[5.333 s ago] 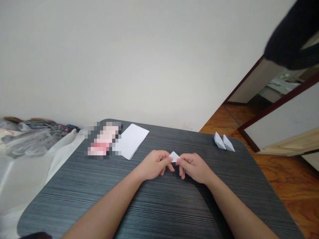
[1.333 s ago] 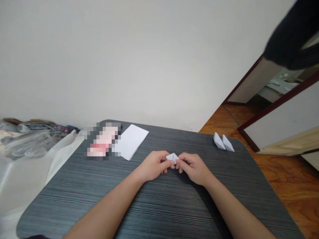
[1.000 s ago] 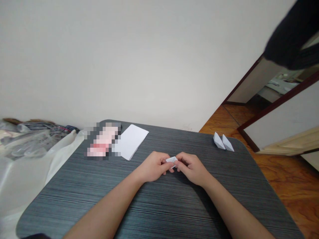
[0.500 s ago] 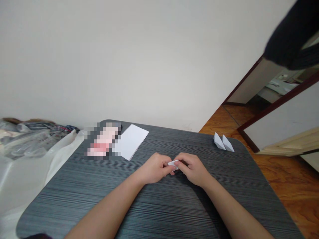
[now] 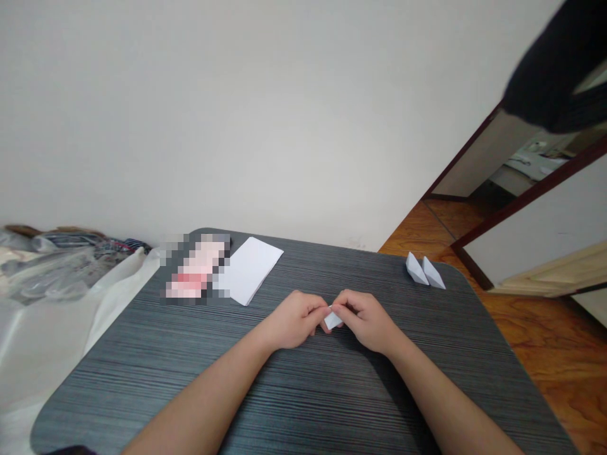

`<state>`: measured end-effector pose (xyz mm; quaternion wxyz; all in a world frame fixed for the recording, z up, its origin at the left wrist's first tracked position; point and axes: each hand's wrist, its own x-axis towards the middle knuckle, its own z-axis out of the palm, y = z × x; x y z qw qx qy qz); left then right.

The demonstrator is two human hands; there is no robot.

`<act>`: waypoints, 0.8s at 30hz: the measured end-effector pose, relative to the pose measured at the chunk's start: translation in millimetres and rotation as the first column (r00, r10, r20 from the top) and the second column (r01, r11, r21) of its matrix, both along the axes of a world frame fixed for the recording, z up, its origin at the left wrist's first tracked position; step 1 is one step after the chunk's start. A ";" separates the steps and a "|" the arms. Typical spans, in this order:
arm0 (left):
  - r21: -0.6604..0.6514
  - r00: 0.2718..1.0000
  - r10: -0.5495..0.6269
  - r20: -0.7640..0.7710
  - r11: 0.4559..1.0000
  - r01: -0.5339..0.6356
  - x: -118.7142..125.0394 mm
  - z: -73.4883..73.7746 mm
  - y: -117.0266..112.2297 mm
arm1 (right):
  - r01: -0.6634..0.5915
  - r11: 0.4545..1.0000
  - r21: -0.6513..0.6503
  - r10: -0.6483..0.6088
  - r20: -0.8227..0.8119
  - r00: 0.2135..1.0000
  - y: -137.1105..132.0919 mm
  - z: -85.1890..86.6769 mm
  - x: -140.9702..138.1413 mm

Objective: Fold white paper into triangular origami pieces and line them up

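A small piece of folded white paper (image 5: 333, 321) is pinched between my two hands over the middle of the table. My left hand (image 5: 300, 320) grips its left side, thumb on the upper edge. My right hand (image 5: 365, 319) pinches the same upper edge from the right, the two thumb tips almost meeting. The fingers behind the paper are partly hidden. Beyond my left hand lies a stack of white paper sheets (image 5: 253, 268). Two folded paper boats (image 5: 417, 270) sit side by side at the far right corner.
The dark wood-grain table (image 5: 303, 404) stands against a pale wall (image 5: 284, 126). A pixelated pink item (image 5: 202, 268) lies left of the sheets. Plastic-covered bundles (image 5: 71, 272) border the table's left side. Wooden floor (image 5: 564, 341) and a doorway are at right, with a dark blurred object (image 5: 554, 69) above.
The folded paper has turned between my fingers, so a flat face now shows below the thumbs. My left thumb has shifted up to its top edge. Both arms stay in place.
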<state>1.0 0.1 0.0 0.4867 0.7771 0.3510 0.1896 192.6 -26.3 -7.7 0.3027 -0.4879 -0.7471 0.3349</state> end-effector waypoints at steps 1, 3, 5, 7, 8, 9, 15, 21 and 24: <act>-0.005 1.000 0.009 0.004 1.000 -0.009 -0.4 -0.1 0.3 | 0.008 1.000 -0.030 -0.008 -0.012 1.000 -0.1 -1.2 -0.1; -0.017 0.999 0.035 0.019 0.999 -0.035 -1.1 -0.5 0.8 | 0.024 0.996 -0.085 -0.027 -0.030 0.999 -0.2 -2.9 0.4; -0.026 0.998 0.060 0.031 0.998 -0.059 -1.4 -1.4 1.2 | 0.040 0.993 -0.112 -0.044 -0.034 0.998 -0.2 -3.3 1.4; -0.028 0.997 0.075 0.032 0.997 -0.074 -1.2 -2.7 1.2 | 0.043 0.993 -0.111 -0.047 -0.029 0.998 -0.4 -2.3 2.4; -0.026 0.997 0.078 0.030 0.997 -0.077 -0.9 -3.2 1.1 | 0.039 0.993 -0.108 -0.043 -0.029 0.999 -0.5 -1.4 2.6; -0.022 0.996 0.080 0.028 0.997 -0.079 -0.6 -3.7 0.8 | 0.034 0.994 -0.105 -0.038 -0.029 0.999 -0.7 -0.6 2.7; -0.040 0.995 0.085 0.050 0.996 -0.083 0.9 -2.4 -1.4 | -0.019 0.997 -0.078 0.019 0.002 1.000 -2.1 0.0 1.0; -0.011 0.996 0.093 0.013 0.996 -0.093 -0.5 -2.6 -1.6 | -0.025 1.000 -0.017 0.026 0.033 0.999 -2.0 0.2 -0.3; -0.002 0.997 0.071 0.015 0.997 -0.071 -0.8 -2.9 -1.0 | -0.029 1.000 -0.002 0.029 0.040 0.999 -1.5 -0.4 -0.5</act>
